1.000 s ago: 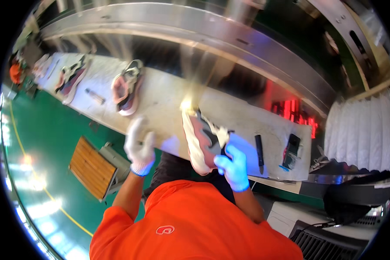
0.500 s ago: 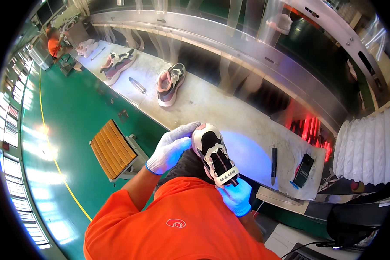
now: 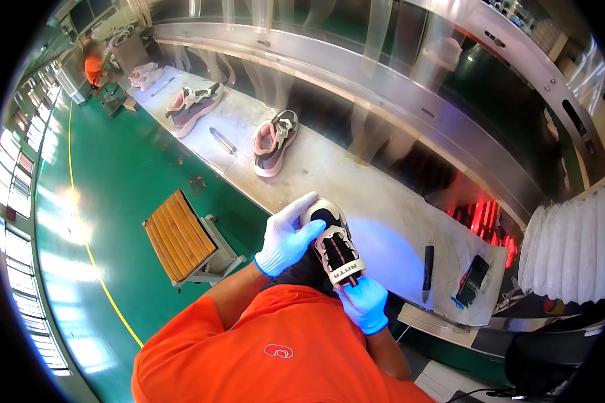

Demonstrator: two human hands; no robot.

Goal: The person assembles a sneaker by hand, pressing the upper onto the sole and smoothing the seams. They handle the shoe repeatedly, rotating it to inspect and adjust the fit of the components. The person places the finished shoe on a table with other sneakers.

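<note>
Between my gloved hands is a sneaker (image 3: 336, 248) in white, black and pale pink, its laced top turned up and its toe pointing away from me. My left hand (image 3: 287, 235) wraps the toe end, thumb lying across the black toe panel. At the heel and collar, my right hand (image 3: 365, 303) grips the shoe, its fingers partly hidden. Blue light falls on both gloves and on the bench (image 3: 390, 252) beside the shoe. Farther left on the bench stands another sneaker (image 3: 274, 142) with a pink lining.
A dark-handled knife (image 3: 428, 272) and a black phone (image 3: 473, 279) lie at the bench's right end. More shoes (image 3: 193, 107) and a metal blade-like tool (image 3: 223, 141) are farther left. A slatted stool (image 3: 180, 238) stands on the green floor. Another person (image 3: 94, 66) sits far off.
My left hand has shifted over the toe, its thumb now on the black panel. The shoe has turned slightly more upright in view. My right hand keeps its hold at the heel.
</note>
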